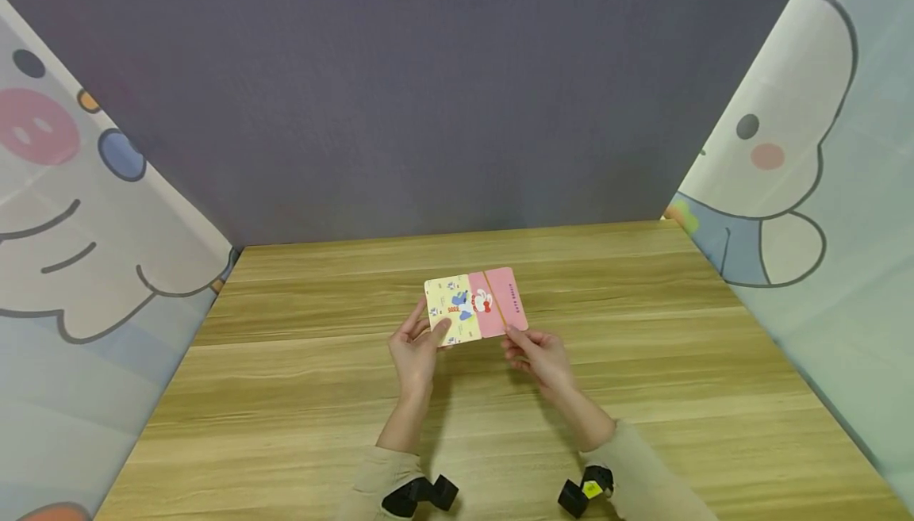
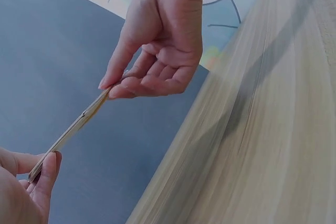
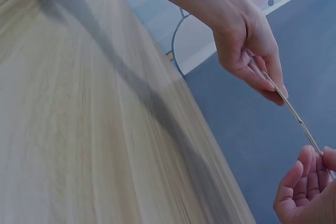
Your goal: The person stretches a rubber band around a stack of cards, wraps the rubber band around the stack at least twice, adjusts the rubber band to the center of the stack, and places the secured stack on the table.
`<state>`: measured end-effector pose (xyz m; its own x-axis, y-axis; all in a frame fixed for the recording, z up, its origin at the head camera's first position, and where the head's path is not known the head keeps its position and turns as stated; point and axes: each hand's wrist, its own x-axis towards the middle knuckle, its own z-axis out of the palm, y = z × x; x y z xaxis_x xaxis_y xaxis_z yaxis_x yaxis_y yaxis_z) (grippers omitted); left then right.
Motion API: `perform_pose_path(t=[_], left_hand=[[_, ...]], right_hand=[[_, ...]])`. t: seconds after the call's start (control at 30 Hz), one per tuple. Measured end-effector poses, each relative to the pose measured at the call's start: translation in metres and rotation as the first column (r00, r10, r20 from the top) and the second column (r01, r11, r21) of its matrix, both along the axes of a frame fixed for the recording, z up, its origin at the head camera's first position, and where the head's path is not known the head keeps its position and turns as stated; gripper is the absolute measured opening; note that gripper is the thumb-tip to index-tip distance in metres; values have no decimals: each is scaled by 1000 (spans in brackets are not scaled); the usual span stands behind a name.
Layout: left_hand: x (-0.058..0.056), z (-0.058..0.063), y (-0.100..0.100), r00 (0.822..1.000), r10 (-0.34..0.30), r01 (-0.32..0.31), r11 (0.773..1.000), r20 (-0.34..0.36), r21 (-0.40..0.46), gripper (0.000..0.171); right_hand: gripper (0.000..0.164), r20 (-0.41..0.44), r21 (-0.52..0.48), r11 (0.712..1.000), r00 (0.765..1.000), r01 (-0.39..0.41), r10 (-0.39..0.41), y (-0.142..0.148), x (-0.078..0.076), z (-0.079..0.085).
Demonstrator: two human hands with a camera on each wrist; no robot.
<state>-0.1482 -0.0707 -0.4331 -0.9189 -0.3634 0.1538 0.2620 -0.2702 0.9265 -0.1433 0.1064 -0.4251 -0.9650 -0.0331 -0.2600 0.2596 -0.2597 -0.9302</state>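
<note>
A small, thin booklet (image 1: 476, 307), half pale yellow and half pink with cartoon animals, is held up over the table between both hands. A narrow gold-brown band runs across its pink half. My left hand (image 1: 416, 358) pinches the yellow end, thumb on the printed face and fingers behind. At the lower corner of the pink half, my right hand (image 1: 544, 358) pinches the edge between thumb and fingers. Seen edge-on in the left wrist view, the booklet (image 2: 73, 128) shows several thin layers. The right wrist view also has it edge-on, tilted between the two hands.
A wood-grain table (image 1: 286, 394) lies beneath the hands. Behind it rises a dark grey panel (image 1: 450, 93). Cartoon-printed sheets flank it at the left (image 1: 86, 212) and right (image 1: 821, 291). Each sleeve cuff carries a black wrist device, such as the one at left (image 1: 421, 497).
</note>
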Motion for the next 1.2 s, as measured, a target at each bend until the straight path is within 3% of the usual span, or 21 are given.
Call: perform_pose_path(t=[0.2,0.23,0.4,0.47,0.53,0.63,0.7,0.77,1.1,1.17,1.2], left_hand=[[1,-3,7,1000,-13,13,1000,-1,8,50],[6,7,9,999,-2,2,1000,39,-1,50],[5,9,7,999,3,-3,1000,38,-5,50],[-3,-8,3,999,-15,16,1000,-44,13,50],[-4,-10,1,999,-11,11,1000,-47,4,50],[-3,-8,0,1000,-22,22,1000,-17,7,51],[5,9,2,998,-6,7,1000,70,-13,51],[5,11,3,997,-16,16,1000,71,-6,51],[5,8,7,1000,-8,8,1000,7,-21,50],[-4,-9,4,998,-25,25,1000,-60,3,51],[-4,-11,4,996,-26,27,1000,-82,3,50]], right_hand=[[30,-13,-15,998,998,-56,56,-12,4,-2],[31,-14,-15,998,998,-62,62,-13,4,-2],[25,-23,-5,1000,1000,-17,17,-13,4,-2],[23,-21,3,1000,1000,13,-13,-11,3,-3],[21,-22,6,999,999,38,-38,-10,3,-3],[21,-13,0,998,998,55,-55,-10,4,-2],[20,-10,-8,998,998,57,-57,-11,5,-2],[19,-7,-15,998,998,55,-55,-13,5,-1],[30,8,-15,1000,1000,-16,16,-20,5,-2],[30,11,-11,1000,1000,0,0,-19,6,-2],[29,11,-9,1000,1000,18,-17,-19,6,-2]])
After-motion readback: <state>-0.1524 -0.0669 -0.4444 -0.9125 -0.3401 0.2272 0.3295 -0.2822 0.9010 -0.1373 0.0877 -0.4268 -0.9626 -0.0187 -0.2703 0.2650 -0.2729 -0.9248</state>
